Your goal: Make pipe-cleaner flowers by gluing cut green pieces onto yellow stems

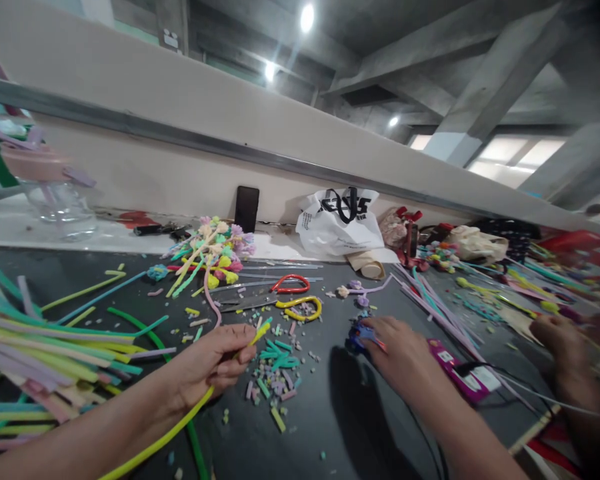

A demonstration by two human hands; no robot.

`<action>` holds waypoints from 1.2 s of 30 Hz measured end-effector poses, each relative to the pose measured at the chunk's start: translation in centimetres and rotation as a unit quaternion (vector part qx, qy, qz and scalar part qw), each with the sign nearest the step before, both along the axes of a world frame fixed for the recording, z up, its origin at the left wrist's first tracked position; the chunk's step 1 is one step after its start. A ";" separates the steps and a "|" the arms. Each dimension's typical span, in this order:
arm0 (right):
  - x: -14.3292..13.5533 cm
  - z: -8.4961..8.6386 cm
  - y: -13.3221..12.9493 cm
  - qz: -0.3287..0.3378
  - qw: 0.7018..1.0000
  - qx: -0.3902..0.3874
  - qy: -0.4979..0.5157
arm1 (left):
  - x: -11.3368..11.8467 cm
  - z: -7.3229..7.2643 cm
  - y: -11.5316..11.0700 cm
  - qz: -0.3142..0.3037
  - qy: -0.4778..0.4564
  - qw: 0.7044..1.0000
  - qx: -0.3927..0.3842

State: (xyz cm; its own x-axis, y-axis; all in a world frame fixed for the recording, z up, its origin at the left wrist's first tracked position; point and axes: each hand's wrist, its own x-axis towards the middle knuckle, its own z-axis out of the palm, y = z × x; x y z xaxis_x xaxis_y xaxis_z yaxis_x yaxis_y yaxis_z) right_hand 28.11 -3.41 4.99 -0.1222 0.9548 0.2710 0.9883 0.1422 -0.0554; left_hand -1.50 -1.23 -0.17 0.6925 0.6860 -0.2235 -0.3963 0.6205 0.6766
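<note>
Between the fingers of my left hand (225,357) is a yellow pipe-like strip (167,437), its short tip with a bit of green pointing up and right. The rest of the strip trails down toward the bottom edge. My right hand (393,343) is closed around a small blue and purple object (361,337) on the dark table, with a cable running below the hand. Small cut pieces (280,357) in teal, lilac and yellow lie between my hands. Scissors (253,305) with red and yellow handles rest just behind them.
Many colored strips (45,360) fill the left side. Fluffy flower-like bundles (215,253), a phone (247,208) and a white bag (339,220) stand behind. A magenta box (464,373) with cables lies right, near another person's hands (563,343). A bottle (50,187) is far left.
</note>
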 end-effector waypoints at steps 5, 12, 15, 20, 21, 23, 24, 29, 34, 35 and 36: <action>-8.9 -0.4 0.9 0.145 0.980 -0.106 0.082 | 0.0 0.4 -0.3 0.000 0.017 1.000 0.007; -11.1 -1.9 2.1 0.177 0.974 -0.139 -0.004 | 0.0 0.3 -0.1 0.007 0.014 1.000 0.006; -10.6 -2.6 2.2 0.184 0.973 -0.127 0.048 | 0.0 0.3 -0.1 0.007 0.013 1.000 -0.004; -10.7 -3.1 2.1 0.225 0.959 -0.094 0.145 | 0.4 0.6 -0.1 0.023 0.024 0.999 0.001; -10.9 -3.1 2.1 0.233 0.954 -0.088 0.167 | 0.5 0.6 -0.1 0.029 0.028 0.999 0.000; -11.2 -3.0 1.9 0.232 0.944 -0.084 0.221 | 0.7 0.7 -0.1 0.039 0.039 0.998 -0.005; -11.4 -3.0 1.8 0.220 0.937 -0.092 0.256 | 0.8 0.7 -0.1 0.041 0.044 0.998 -0.008; -12.1 -2.5 1.3 0.098 0.824 -0.238 0.505 | 1.0 0.7 -0.2 0.046 0.060 0.997 -0.009; -12.3 -2.6 1.3 0.062 0.757 -0.236 0.606 | 1.0 0.9 -0.2 0.046 0.070 0.996 -0.009; -12.3 -2.6 1.4 0.062 0.761 -0.226 0.605 | 1.0 0.9 -0.2 0.044 0.072 0.996 -0.009; -12.3 -2.6 1.4 0.064 0.766 -0.218 0.601 | 1.0 1.0 -0.2 0.044 0.076 0.996 -0.011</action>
State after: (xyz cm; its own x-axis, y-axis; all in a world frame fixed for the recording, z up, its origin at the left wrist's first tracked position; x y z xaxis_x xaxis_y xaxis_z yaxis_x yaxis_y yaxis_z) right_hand 15.84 -2.02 2.40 -0.1350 0.9876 -0.0808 0.1647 -0.0581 -0.9846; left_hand -0.52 -1.45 0.78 0.5862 0.7369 -0.3367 -0.3437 0.6026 0.7203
